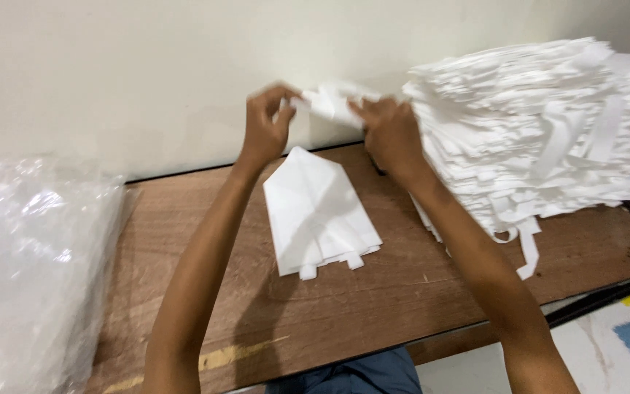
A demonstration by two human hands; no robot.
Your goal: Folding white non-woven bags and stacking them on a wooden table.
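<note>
Your left hand (265, 125) and your right hand (390, 131) are both up by the cream wall (147, 73). Your fingers are curled shut, pinching a small white piece of soft cloth or paper (332, 102) stretched between them. Your left fingers hold its left end and your right fingers hold its right end.

It looks very light, thin and floppy. It bends and crumples easily, so I think it could tear if you pull hard. The ends, where you pinch it now, look like the best places to hold.

Just below your fingers, a folded white bag with short tabs at its near end (319, 211) lies flat on the brown wooden table (373, 299). Just right of your right fingers sits a tall stack of the same white pieces (541, 131), with strips hanging down. Far left of your left fingers is a big clear shiny plastic package (30, 270). No labels or signs show on anything.
</note>
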